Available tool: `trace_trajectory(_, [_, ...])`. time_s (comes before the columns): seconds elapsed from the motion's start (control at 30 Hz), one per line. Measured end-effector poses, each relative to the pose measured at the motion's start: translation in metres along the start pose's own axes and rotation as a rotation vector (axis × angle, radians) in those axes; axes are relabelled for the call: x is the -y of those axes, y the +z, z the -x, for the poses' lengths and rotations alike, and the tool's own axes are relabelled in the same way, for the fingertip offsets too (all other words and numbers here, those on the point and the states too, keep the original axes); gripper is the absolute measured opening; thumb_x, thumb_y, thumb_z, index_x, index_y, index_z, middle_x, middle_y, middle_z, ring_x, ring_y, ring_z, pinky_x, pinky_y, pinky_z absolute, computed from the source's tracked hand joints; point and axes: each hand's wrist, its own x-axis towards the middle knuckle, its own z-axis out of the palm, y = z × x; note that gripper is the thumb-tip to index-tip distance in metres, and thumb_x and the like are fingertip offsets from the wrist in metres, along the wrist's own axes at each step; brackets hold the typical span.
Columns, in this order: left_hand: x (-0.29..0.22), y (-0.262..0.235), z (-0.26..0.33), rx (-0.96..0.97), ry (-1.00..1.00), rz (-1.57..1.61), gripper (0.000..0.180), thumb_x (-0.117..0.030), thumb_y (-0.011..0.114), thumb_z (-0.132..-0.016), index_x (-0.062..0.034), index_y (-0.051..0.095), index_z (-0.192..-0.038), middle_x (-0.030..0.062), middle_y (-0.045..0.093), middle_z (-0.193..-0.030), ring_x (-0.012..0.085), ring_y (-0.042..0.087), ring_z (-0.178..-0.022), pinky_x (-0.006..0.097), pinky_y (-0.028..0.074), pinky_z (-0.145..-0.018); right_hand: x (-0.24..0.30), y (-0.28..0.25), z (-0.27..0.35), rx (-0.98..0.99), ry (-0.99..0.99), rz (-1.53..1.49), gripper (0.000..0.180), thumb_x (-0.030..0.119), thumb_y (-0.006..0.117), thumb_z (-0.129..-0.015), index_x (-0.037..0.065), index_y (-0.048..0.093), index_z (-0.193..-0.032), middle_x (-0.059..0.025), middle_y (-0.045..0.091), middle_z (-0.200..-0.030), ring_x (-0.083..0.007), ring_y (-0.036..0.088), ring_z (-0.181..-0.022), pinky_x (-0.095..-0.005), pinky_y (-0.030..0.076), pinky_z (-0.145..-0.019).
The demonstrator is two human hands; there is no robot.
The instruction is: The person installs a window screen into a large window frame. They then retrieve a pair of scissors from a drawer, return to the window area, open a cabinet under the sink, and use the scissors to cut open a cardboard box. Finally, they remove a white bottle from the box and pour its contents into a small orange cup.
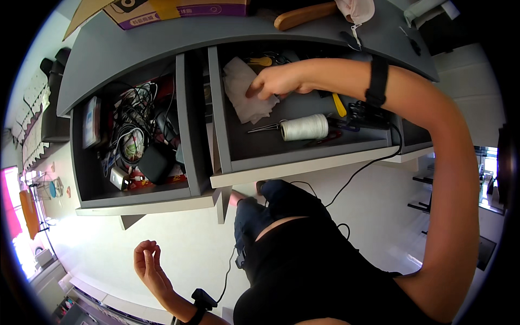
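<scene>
My right hand (279,81) reaches into the right-hand open drawer (260,161), its fingers closed on a crumpled white tissue (240,89) that lies at the drawer's left side. Nearer to me lies a spool of white thread (305,128) on its side. Scissors (264,128) with pointed metal blades lie by its left end. A yellow-handled tool (339,105) sits to the right, and another yellow item (260,62) is beyond the tissue. My left hand (150,265) hangs away from the furniture at the lower left, its fingers loosely curled in with nothing seen in them.
The left open drawer (187,124) holds tangled cables (130,114), a black box-shaped device (156,162) and a white adapter (119,177). On the grey top (216,32) stand a cardboard box (179,12) and a wooden-handled object (306,15). A black cable (374,161) runs from my right wrist.
</scene>
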Motion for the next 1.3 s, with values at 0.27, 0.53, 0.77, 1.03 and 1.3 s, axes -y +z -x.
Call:
trace_trajectory(0.27, [0.011,-0.015,0.008,-0.090,-0.047,0.018,0.016,-0.013,0.051,-0.095,0.0007,0.057,-0.103,0.0096,0.060,-0.096,0.0151,0.058,-0.093,0.029,0.049,-0.086,-0.012,-0.041,0.068,-0.111,-0.213,-0.019,0.027,0.025,0.054,-0.090,0.006,0.066,-0.104,0.0011,0.061,-0.100,-0.0099,0.049,-0.089,-0.0257,0.037,-0.081])
trace_trajectory(0.53, [0.007,-0.010,-0.014,-0.030,-0.027,0.015,0.016,-0.013,0.052,-0.094,0.0002,0.057,-0.102,0.0091,0.060,-0.095,0.0148,0.058,-0.092,0.029,0.048,-0.086,-0.037,-0.052,0.171,-0.399,-0.147,0.152,0.026,0.022,0.054,-0.090,-0.001,0.068,-0.091,-0.0025,0.060,-0.085,-0.0120,0.054,-0.085,-0.0274,0.041,-0.078])
trace_trajectory(0.77, [0.000,0.007,-0.026,0.091,0.028,-0.031,0.017,-0.014,0.053,-0.094,0.0002,0.058,-0.102,0.0086,0.060,-0.094,0.0150,0.058,-0.092,0.029,0.048,-0.085,-0.021,-0.028,0.112,-0.124,-0.129,-0.116,0.032,0.021,0.053,-0.091,0.005,0.062,-0.117,-0.0075,0.057,-0.122,-0.0097,0.050,-0.095,-0.0240,0.043,-0.077])
trace_trajectory(1.03, [-0.001,0.004,-0.015,0.021,-0.025,-0.057,0.017,-0.014,0.051,-0.095,-0.0003,0.057,-0.101,0.0087,0.060,-0.093,0.0128,0.057,-0.087,0.028,0.047,-0.083,-0.050,-0.054,0.137,-0.299,0.217,0.258,0.030,0.017,0.052,-0.090,0.004,0.059,-0.116,-0.0120,0.056,-0.119,-0.0152,0.053,-0.096,-0.0279,0.047,-0.077])
trace_trajectory(1.3, [-0.009,0.017,-0.017,0.093,0.011,-0.078,0.016,-0.015,0.052,-0.095,-0.0010,0.057,-0.101,0.0082,0.060,-0.094,0.0121,0.057,-0.086,0.027,0.047,-0.082,-0.113,-0.055,0.115,-0.223,0.294,0.003,0.020,0.009,0.055,-0.086,0.005,0.058,-0.105,-0.0057,0.055,-0.110,-0.0106,0.053,-0.095,-0.0236,0.047,-0.076])
